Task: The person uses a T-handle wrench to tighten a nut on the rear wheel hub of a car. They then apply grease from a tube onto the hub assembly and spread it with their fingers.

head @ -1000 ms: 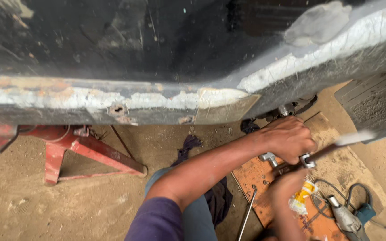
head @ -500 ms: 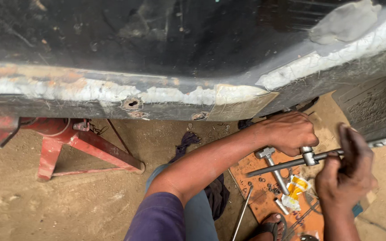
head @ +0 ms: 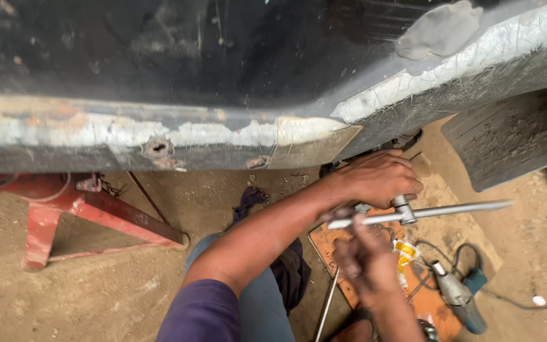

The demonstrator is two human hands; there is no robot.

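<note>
View from the head camera, looking down along the lower edge of a dark vehicle body [head: 223, 69] whose sill [head: 159, 136] shows bare, rusted and filler-patched metal; a pale grey filler patch [head: 439, 30] lies on the upper right of the panel. The left hand [head: 375, 177] reaches beneath the sill, back of the hand uppermost, and rests at the head of a metal T-bar wrench [head: 413, 212]; its fingers are curled under and hidden, so whether they grip the socket cannot be told. The wrench lies nearly level just below the sill, its sliding bar running from near the right hand out past the left hand to the right, its socket joint [head: 403, 206] just beside the left hand. The right hand [head: 365, 263] is blurred and sits just below the near end of the bar; its fingers are bent upward and touch the bar, though a firm clasp cannot be confirmed. A purple sleeve [head: 207, 313] covers the left upper arm; grey trousers [head: 254, 304] show below it. An orange tray [head: 422, 297] lies on the dirt floor [head: 96, 297] under the hands, carrying a yellow packet [head: 405, 252]; a blue and grey power tool [head: 460, 294] lies on its right edge with a dark cable [head: 527, 306] trailing right. A red jack stand [head: 64, 212] stands at the left, well apart from the hands; a dark mat [head: 508, 142] lies at the right.
</note>
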